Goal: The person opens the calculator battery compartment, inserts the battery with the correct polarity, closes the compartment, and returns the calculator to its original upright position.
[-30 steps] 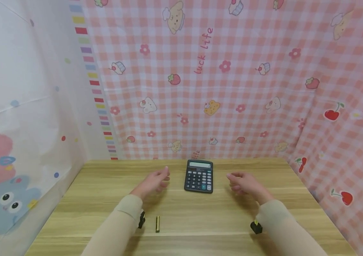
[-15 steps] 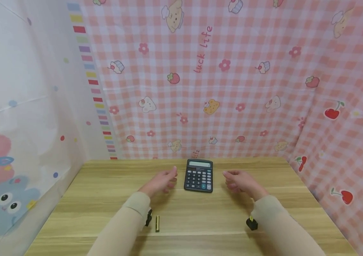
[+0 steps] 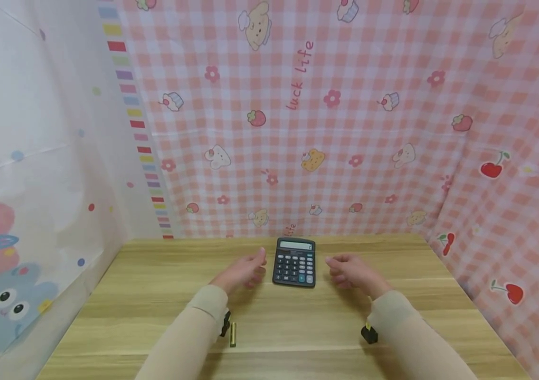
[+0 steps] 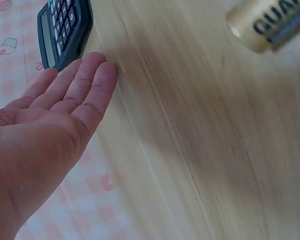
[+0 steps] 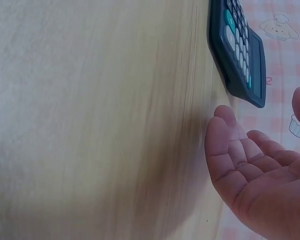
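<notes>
A person's bare left hand (image 3: 243,272) and bare right hand (image 3: 355,273) flank a dark, rectangular plastic calculator (image 3: 294,262) with a pale display, lying near the far edge of a yellowish wood-grain table (image 3: 298,322). Both hands have drawn inward over the past 1 second, narrowing the gaps on the calculator's 2 sides, while the calculator itself appears unmoved; the shift makes it the likely centre of the work. Neither hand touches it. The left hand's fingers are extended and only slightly bent; the right hand's are loosely curved. Both palms face inward, and neither hand has hold of anything.

Nearer the person, a slim gold cylinder (image 3: 233,334) with dark lettering, seemingly a battery, sits just beside a black wrist-worn device (image 3: 225,323), where the left forearm might brush it. A 2nd black device (image 3: 369,334) shows at the right wrist. A pink-and-white checked cloth (image 3: 288,184) rises close behind the calculator, probably limiting access from the rear; a white printed cloth (image 3: 36,132) hangs at left.
</notes>
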The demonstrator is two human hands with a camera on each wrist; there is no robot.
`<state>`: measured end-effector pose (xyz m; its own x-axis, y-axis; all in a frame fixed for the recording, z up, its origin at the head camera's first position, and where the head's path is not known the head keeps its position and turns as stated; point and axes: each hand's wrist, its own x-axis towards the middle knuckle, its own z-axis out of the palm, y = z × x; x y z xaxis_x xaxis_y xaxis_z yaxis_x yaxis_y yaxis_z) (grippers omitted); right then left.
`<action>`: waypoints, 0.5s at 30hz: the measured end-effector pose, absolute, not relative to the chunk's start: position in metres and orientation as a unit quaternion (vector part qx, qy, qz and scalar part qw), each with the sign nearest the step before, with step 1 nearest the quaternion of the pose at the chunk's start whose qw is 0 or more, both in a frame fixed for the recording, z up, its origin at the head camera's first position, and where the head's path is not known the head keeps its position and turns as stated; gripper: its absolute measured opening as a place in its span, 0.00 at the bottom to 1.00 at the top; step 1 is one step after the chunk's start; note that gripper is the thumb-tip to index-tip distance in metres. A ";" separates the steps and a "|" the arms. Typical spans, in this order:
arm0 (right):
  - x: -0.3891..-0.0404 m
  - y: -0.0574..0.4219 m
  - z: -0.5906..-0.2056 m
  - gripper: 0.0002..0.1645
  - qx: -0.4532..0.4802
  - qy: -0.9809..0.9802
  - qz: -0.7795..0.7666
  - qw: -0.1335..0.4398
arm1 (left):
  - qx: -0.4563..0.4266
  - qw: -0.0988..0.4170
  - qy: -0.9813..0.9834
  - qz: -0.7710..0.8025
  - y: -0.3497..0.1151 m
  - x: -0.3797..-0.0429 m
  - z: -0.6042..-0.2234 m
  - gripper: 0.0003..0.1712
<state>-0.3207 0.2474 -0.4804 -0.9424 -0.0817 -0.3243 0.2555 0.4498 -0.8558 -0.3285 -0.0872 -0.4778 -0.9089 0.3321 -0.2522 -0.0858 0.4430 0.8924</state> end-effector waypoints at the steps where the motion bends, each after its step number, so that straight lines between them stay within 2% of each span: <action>1: -0.321 0.247 -0.481 0.46 0.051 0.835 -0.523 0.162 | 0.075 0.202 0.826 0.521 -0.086 -0.328 -0.477 0.54; 6: -0.322 0.241 -0.482 0.46 0.054 0.831 -0.527 0.167 | 0.081 0.210 0.824 0.519 -0.078 -0.329 -0.475 0.53; 15: -0.325 0.233 -0.486 0.41 0.056 0.826 -0.534 0.171 | 0.073 0.211 0.817 0.532 -0.063 -0.331 -0.476 0.45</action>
<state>-0.3253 0.2328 -0.4862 -0.9351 -0.0904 -0.3427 0.2752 0.4241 -0.8628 -0.3314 -0.0635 -0.4756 -0.9001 0.3442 -0.2670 -0.1047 0.4240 0.8996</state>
